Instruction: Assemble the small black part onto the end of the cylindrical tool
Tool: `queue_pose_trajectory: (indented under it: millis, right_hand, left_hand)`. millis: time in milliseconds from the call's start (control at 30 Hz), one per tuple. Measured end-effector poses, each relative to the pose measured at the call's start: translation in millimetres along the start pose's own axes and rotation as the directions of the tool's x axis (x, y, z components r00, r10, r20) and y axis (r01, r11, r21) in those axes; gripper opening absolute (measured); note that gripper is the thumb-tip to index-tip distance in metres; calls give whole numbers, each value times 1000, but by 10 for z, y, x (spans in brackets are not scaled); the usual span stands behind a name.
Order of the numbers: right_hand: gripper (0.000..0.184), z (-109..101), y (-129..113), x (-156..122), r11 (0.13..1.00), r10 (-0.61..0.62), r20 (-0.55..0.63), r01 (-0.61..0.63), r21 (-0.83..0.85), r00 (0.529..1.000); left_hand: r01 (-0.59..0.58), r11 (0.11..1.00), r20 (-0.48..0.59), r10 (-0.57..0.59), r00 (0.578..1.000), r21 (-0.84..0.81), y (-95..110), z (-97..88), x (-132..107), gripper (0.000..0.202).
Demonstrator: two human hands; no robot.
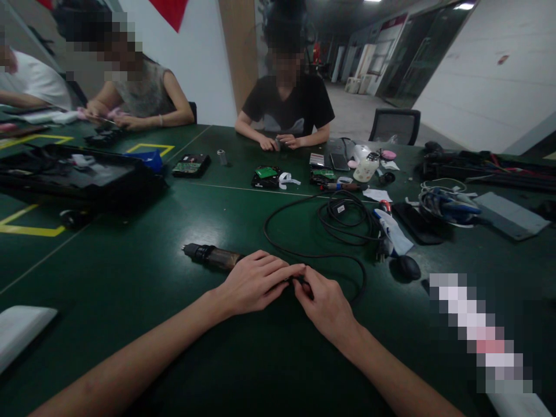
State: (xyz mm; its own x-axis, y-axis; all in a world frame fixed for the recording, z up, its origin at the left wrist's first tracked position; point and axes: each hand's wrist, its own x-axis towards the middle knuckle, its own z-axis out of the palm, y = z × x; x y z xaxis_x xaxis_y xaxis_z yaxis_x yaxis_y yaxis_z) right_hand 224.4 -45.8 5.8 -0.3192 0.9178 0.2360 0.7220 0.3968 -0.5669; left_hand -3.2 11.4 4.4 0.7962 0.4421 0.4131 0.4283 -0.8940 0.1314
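Corded power tool (217, 258), dark and cylindrical, lies on a green table (143, 278) in front of the person I am watching, its narrow tip pointing left and slightly away from them. The person's left hand (259, 281) reaches over the tool's rear end, palm down, fingers stretched close together toward the right; whether they grip it I cannot tell, since the hand covers that part. The right hand (325, 301) meets it fingertip to fingertip, thumb and forefinger brought narrowly together on a black cable (343, 223) (only a dark bit shows between them). Beyond the hands the cable curves out and lies in loose coils, and a black mouse (406, 268) sits to the right. Farther across are circuit boards in black housings (266, 175), a small metal cylinder (222, 157) standing upright, and a pale patterned cup (365, 168). A large black case (125, 191) holding loose parts rests at the left. Opposite, a co-worker in a black T-shirt (289, 110) has both hands around a small grey object; two more people sit farther left.
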Motion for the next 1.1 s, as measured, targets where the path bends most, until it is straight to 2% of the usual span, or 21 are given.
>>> queue_pose_trajectory:
  millis: [133, 367, 567, 867, 1100]
  right_hand:
    - [6, -8, -17, 1, 1000, -6, -16, 5, -16, 1000]
    - [7, -27, -26, 6, 1000, -3, 0, 3, -13, 1000]
    - [5, -16, -16, 6, 1000, 8, 8, -8, 4, 1000]
    - [4, -13, -18, 1, 1000, 11, 18, -11, -5, 1000]
    - [4, -14, -24, 5, 1000, 15, -5, -15, -20, 1000]
  left_hand:
    - [-18, 1000, 19, 18, 1000, -18, -5, -27, -9, 57]
    - [6, 1000, -7, -6, 1000, 17, -18, 31, -4, 50]
    - [22, 999, 12, -21, 1000, -35, 12, -34, 11, 57]
    - [15, 999, -19, -14, 1000, 39, -5, 29, 6, 46]
    - [-8, 1000, -3, 8, 1000, -25, -5, -21, 0, 50]
